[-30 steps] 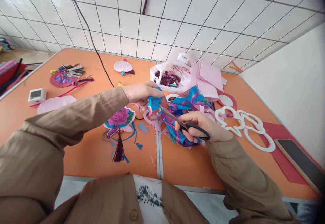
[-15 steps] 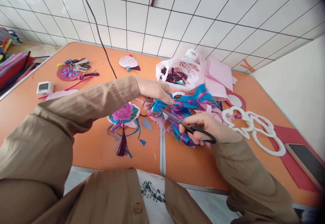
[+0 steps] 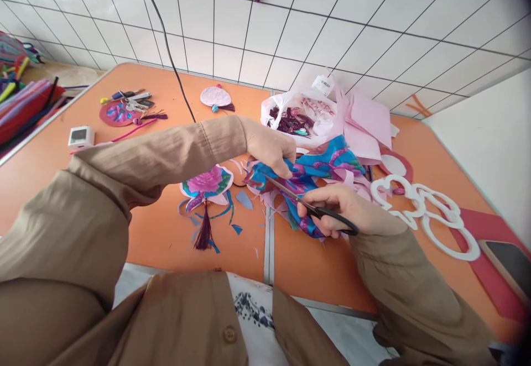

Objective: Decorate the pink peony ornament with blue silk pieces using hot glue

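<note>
My left hand (image 3: 271, 146) is closed on a blue floral fabric (image 3: 327, 160) with purple and pink patterns, its fingers pinching the bunched left end. My right hand (image 3: 338, 211) grips black-handled scissors (image 3: 334, 218), whose blades point left and reach the fabric just below my left fingers. Part of the blades is hidden by the cloth. To the left lies a flower-print ornament (image 3: 206, 181) with a dark purple tassel (image 3: 204, 230). Blue and pink scraps (image 3: 244, 200) lie around it and beneath the fabric.
Behind the fabric sits a white plastic bag (image 3: 332, 125) of purple tassels, beside pink sheets (image 3: 367, 117). White cut-out templates (image 3: 398, 200) and a phone (image 3: 508, 266) on red felt lie right. Keys (image 3: 135, 105), a small white box (image 3: 81, 136) and a pink round ornament (image 3: 215, 96) stand left.
The whole view has shifted slightly, so things appear a little farther right. Both hands keep their hold on the fabric and scissors, with the left fingers slightly lower over the cloth.
</note>
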Motion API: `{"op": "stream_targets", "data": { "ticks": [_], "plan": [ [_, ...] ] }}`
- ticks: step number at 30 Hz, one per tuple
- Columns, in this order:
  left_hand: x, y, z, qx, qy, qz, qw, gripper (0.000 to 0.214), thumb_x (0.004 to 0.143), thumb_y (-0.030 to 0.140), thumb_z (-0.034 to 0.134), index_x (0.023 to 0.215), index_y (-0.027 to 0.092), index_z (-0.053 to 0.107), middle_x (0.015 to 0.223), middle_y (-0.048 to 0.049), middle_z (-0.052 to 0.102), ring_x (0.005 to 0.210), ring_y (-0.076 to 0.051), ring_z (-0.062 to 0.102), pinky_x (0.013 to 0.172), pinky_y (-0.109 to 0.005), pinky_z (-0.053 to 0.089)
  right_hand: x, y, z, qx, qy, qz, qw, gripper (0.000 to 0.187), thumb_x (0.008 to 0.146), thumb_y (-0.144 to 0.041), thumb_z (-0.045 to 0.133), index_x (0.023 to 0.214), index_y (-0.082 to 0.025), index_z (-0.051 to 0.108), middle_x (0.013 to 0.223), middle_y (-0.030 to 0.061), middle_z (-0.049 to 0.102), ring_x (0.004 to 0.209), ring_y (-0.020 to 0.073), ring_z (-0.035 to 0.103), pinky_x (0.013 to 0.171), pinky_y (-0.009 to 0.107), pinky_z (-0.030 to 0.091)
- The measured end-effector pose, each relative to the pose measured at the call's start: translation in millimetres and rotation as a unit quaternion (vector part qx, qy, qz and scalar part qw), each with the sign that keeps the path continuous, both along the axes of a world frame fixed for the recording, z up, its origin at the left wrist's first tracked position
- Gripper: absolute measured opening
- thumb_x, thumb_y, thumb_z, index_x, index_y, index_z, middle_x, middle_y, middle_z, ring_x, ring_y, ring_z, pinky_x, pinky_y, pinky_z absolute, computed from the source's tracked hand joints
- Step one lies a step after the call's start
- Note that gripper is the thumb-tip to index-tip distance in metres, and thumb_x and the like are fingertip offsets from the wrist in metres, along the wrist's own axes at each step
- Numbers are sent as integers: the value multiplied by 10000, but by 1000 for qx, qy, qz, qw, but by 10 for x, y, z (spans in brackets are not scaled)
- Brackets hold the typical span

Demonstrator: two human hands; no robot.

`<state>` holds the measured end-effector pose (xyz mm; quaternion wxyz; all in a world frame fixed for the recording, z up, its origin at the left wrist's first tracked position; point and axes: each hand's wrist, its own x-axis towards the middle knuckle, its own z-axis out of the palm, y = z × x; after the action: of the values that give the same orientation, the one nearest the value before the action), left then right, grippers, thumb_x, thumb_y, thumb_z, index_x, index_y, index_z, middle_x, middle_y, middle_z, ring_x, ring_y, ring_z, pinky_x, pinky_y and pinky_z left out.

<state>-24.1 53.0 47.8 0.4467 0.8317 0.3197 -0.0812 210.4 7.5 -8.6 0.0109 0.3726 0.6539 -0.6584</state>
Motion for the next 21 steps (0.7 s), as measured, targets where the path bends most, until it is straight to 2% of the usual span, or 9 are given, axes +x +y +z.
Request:
{"op": "stream_targets", "data": {
  "ticks": [3,6,9,15,21],
  "plan": [
    [0,22,17,-25,-17,-8,1000,326,817,193,646,537,183,479,470,48,420,441,-94,360,461,-269,316,36,12,-55,2,13,6,1000,371,712,-446,771,895,-165,612,585,-13,574,485,101,530,397,180,422],
    [19,58,7,-7,-28,-12,999,342,796,200,677,516,185,481,457,47,399,442,-92,349,476,-276,308,61,12,-79,-4,19,8,1000,471,703,-540,778,914,-156,607,623,6,594,529,120,557,407,189,423],
    [40,93,-3,15,-40,-17,999,352,788,205,696,510,181,482,473,40,422,467,-95,374,525,-286,332,62,-1,-39,-10,19,15,1000,558,643,-590,810,916,-144,614,655,11,603,538,108,524,455,209,444],
    [-5,102,1,-42,-32,36,998,239,845,259,649,632,159,607,521,9,553,472,-127,496,504,-283,403,41,18,33,8,20,45,999,516,597,-488,832,906,-131,625,677,20,622,582,120,543,494,213,428],
    [-69,127,-74,-86,-62,6,994,242,789,344,706,656,158,629,519,17,586,471,-98,523,452,-216,391,31,43,26,-8,6,27,1000,420,595,-387,799,883,-140,618,663,5,625,556,113,544,471,206,412]
  ]
}}
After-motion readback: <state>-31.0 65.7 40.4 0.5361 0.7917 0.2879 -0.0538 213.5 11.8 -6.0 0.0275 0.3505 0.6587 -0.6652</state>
